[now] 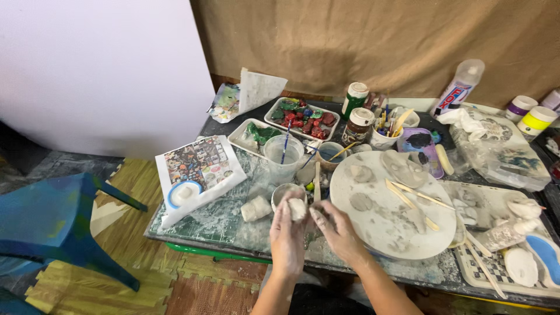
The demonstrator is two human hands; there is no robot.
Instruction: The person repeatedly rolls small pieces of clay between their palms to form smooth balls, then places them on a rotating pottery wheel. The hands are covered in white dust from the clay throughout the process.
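Note:
My left hand (287, 228) is raised over the near edge of the low table (198, 224), fingers curled around a small lump of white clay (297, 208). My right hand (333, 226) sits close beside it, clay-dusted, its fingertips pointing at the lump and almost touching it. Both hands hover just left of a round white turntable board (389, 205) that carries flattened clay pieces and wooden sculpting sticks (411, 195). A second white clay lump (255, 209) lies on the table left of my left hand.
A clear cup with a brush (283, 156), a small water cup (331, 153), paint jars (356, 119), trays of painted pieces (302, 118), a glue bottle (459, 87) and plastic bags crowd the back. A blue plastic chair (55, 224) stands on the floor at left.

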